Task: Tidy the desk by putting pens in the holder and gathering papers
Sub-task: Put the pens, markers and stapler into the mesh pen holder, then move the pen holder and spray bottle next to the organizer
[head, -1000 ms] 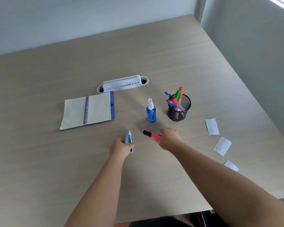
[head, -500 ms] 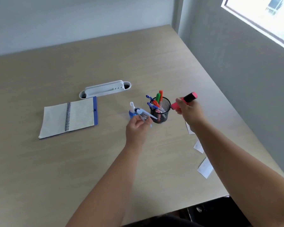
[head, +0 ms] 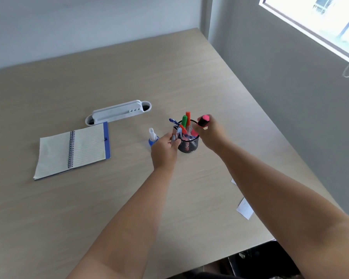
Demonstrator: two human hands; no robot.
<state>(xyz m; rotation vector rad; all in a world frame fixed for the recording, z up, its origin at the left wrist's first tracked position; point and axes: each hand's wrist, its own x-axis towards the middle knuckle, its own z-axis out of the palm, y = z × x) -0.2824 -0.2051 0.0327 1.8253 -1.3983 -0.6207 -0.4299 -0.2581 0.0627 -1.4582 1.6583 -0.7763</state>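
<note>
Right hand (head: 212, 133) grips pink highlighter (head: 201, 123) — long axis tilted, lower end already inside mesh holder (head: 188, 141). Left hand (head: 165, 148) pinches blue pen (head: 177, 131) at holder's left rim — both approx. equally near.

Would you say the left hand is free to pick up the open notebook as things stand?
Probably not yet: the left hand is closed on a pen at the mesh holder. The notebook lies uncovered to its left, so the path looks free once the pen is dropped.

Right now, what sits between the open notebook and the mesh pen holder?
In the head view, the blue spray bottle stands between the notebook and the pen holder, beside the left hand.
</note>
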